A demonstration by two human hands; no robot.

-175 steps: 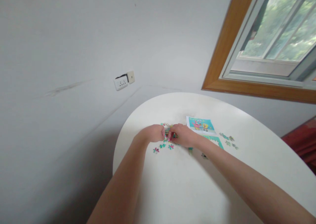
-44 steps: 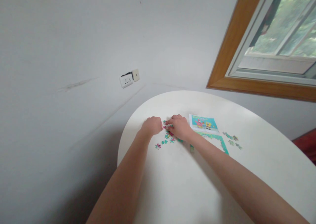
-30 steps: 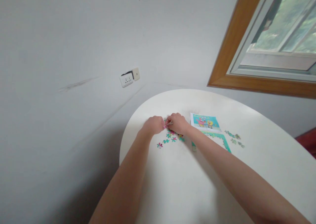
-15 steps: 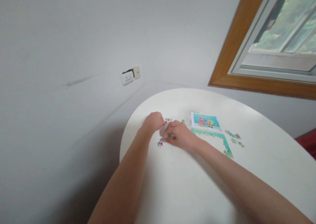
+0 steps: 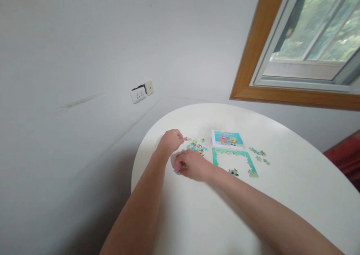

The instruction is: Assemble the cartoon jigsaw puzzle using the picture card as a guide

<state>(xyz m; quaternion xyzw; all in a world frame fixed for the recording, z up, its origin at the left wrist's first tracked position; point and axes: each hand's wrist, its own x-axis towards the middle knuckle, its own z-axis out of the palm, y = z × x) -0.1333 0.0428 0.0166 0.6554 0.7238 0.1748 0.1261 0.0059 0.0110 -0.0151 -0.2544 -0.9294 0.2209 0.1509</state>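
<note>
My left hand (image 5: 171, 140) is closed in a pinch near the far left of the white table, with a pink puzzle piece (image 5: 185, 138) at its fingertips. My right hand (image 5: 189, 165) is closer to me, its thumb and fingers closed on a small multicoloured puzzle piece (image 5: 177, 171) at the tabletop. Just beyond it is a loose pile of puzzle pieces (image 5: 197, 146), partly hidden by the hand. To the right lies a partly assembled puzzle border (image 5: 249, 155), green-blue, open in the middle and along part of the near side.
A picture sheet (image 5: 228, 138) with cartoon figures lies above the border. Several joined and loose pieces (image 5: 258, 153) rest to its right. The round white table (image 5: 213, 217) stands by a wall with a socket (image 5: 138, 94) and a wood-framed window (image 5: 244, 75).
My right hand has moved towards me and left, onto the near piece, uncovering the pile. The left hand's fingertips now show beside the pink piece. The view has shifted slightly.
</note>
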